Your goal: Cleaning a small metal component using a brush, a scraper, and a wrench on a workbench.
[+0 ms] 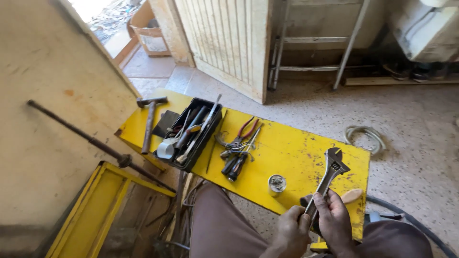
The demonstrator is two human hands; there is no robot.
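Adjustable wrench (329,177), steel, lies tilted over the near right part of the yellow bench (296,143), jaw end pointing far and slightly right, handle running back toward the person. Both hands grip the handle end: left hand (292,231) with fingers curled around the lowest part of the handle, right hand (334,220) just beside it, fingers wrapped closed on the shaft a little higher up. Hands touch each other at the handle. Wrench head sits above the bench surface; contact with the bench cannot be told.

Left of the wrench, near the bench's near edge, a small round metal can (277,183) stands upright. Further left, a cluster of pliers (239,143) with red and dark grips lies mid-bench. Beyond these, a black tool tray (210,107) holds screwdrivers and similar tools. A hammer (149,119) rests at the far left end of the bench. A coiled cable (366,136) lies on the floor, right of the bench.
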